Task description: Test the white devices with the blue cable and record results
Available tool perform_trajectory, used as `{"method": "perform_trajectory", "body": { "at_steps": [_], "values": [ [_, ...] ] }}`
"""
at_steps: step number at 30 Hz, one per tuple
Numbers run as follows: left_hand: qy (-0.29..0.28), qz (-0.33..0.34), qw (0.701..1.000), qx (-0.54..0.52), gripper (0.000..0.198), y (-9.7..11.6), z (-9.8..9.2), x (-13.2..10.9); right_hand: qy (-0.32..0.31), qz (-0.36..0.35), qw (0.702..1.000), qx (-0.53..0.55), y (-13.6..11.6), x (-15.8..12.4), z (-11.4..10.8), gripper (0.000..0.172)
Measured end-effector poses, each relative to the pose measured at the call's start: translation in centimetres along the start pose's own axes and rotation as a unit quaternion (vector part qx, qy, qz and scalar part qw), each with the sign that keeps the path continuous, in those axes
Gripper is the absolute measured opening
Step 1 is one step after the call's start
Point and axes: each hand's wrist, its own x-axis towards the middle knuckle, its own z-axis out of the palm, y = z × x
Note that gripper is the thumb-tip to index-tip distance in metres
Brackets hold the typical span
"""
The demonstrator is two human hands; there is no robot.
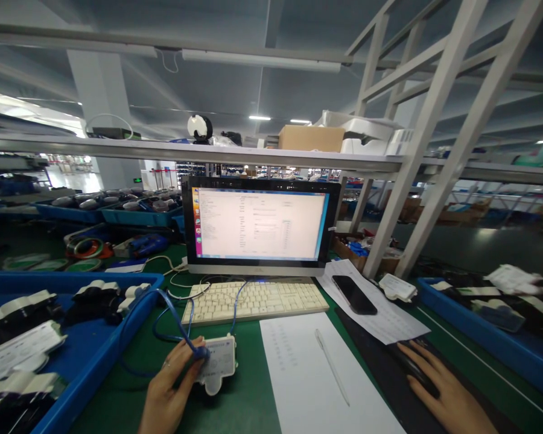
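Observation:
My left hand (171, 381) pinches the round blue end (201, 353) of a blue cable (176, 313) against the face of a small white module (221, 360) with printed text. The module lies on the green table just in front of the keyboard (257, 302). The cable loops up from my fingers toward the keyboard. My right hand (443, 392) rests over a black computer mouse (419, 375) on a dark mouse pad (366, 361), fingers curved along it. A lit monitor (260, 226) stands behind the keyboard, showing a window with lines of text and fields.
A white sheet (298, 386) with a pen (332, 366) lies between my hands. A phone (354, 295) sits on papers. Blue bins with white-and-black modules flank me: the left bin (95, 361) and the right bin (493, 331). A metal shelf (253, 155) runs above the monitor.

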Motion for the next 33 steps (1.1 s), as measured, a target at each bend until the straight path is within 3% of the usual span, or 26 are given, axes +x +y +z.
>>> {"method": "perform_trajectory", "body": {
  "at_steps": [10,33],
  "values": [
    [-0.004,0.006,1.0,0.007,0.023,0.37,-0.09,0.16,-0.009,-0.005,1.0,0.002,0.92,-0.17,0.61,0.049],
    [-0.014,-0.035,0.999,-0.008,0.025,0.05,-0.04,-0.2,-0.015,0.008,1.0,0.012,0.53,-0.05,0.28,0.05]
  ]
}}
